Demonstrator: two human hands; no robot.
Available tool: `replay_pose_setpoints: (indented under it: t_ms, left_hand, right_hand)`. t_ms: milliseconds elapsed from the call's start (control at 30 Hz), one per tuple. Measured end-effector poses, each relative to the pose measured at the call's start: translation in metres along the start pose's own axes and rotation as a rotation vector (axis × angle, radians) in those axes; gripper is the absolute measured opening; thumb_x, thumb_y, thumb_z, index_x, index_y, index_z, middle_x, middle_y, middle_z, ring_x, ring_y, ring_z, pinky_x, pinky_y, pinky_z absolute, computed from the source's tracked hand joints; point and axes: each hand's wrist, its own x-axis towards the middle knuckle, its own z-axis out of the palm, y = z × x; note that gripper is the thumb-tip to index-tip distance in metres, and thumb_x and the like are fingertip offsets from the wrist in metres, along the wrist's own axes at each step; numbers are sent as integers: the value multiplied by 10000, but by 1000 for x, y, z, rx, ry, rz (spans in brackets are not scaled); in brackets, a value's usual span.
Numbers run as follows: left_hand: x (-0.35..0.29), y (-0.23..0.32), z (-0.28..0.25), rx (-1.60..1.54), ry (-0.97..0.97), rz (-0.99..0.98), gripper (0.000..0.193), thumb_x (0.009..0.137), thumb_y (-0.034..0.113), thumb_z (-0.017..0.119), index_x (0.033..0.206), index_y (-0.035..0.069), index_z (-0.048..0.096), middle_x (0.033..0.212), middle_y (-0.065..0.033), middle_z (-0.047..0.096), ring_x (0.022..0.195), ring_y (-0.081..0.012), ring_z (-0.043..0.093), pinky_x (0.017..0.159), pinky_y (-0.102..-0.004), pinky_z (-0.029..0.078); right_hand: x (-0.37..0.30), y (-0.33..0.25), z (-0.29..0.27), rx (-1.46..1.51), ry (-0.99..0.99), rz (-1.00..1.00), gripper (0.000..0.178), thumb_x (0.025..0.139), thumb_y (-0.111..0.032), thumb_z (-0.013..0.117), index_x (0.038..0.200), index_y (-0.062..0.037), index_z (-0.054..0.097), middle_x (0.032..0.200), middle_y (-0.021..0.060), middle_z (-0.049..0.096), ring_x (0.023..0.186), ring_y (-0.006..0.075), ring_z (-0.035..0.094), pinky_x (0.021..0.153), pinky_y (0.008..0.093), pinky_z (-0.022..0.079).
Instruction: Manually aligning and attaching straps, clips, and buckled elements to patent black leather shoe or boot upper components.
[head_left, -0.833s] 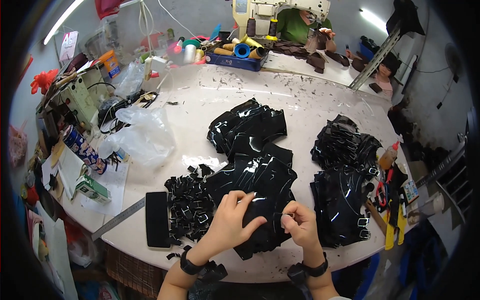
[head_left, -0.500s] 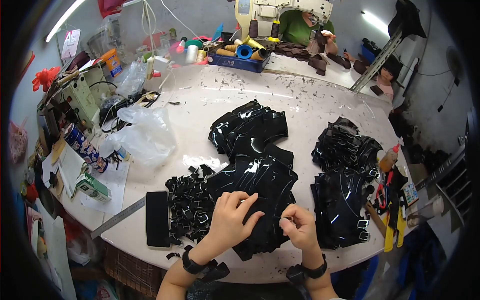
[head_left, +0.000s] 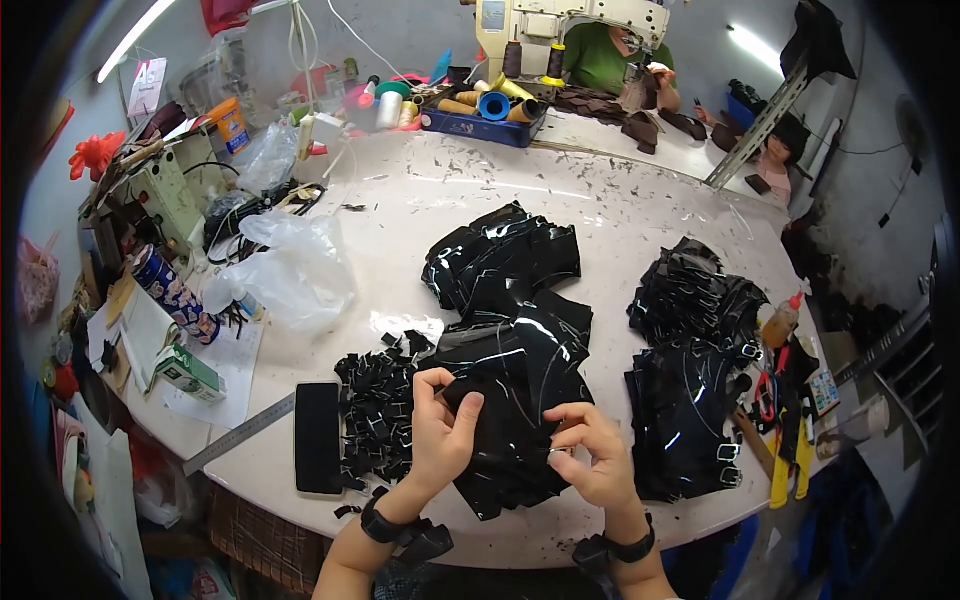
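In the middle of the table, a glossy black cut piece is lifted over a stack of similar black pieces. My left hand grips its left edge, thumb up and fingers curled. My right hand is at the right edge of the piece, fingers bent and the thumb close to the index finger. A tiny shiny metallic bit shows at those fingertips, too small to name. Left of my left hand lies a heap of short black straps with buckles. Black straps circle both my wrists.
Black pieces with buckles are stacked at the right, near yellow-handled scissors and an oil bottle. At left are a phone, a steel ruler and a plastic bag. Beyond a thread tray, a person works at a sewing machine.
My left hand has gone from lying spread on the black pieces to gripping the lifted one. My right hand has shifted slightly, its fingers opening out somewhat toward the piece's edge.
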Motion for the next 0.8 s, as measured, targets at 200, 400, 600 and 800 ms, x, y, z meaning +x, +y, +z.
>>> replay_pose_setpoints:
  t_ms: [200,400,600,800]
  left_hand:
    - [-5,15,7,-282,-45,-55,339,820,74,594,1059,3,366,886,-70,582,766,-56,551,641,-174,444]
    - [-3,22,5,11,-444,-43,324,699,88,709,972,-25,576,891,-55,612,817,-93,566,723,-246,466]
    - [0,23,4,-51,-394,-282,265,690,95,704,906,-25,608,793,-41,634,710,-86,576,648,-227,475]
    - [2,25,3,-27,-404,-318,277,674,91,713,912,-19,621,839,-53,643,732,-90,583,665,-229,476]
  right_hand:
    - [-6,2,6,10,10,72,42,712,-15,608,735,-10,572,787,42,563,587,68,459,525,205,376]
    - [-8,5,10,-8,116,78,49,722,-4,598,750,-4,559,768,42,569,553,56,448,494,196,361]
    - [-12,14,13,44,174,86,62,738,-27,599,783,0,564,806,60,576,562,57,459,498,193,368]
    - [-9,14,14,-25,152,62,71,755,-46,597,794,3,562,818,61,566,576,62,473,516,195,387]
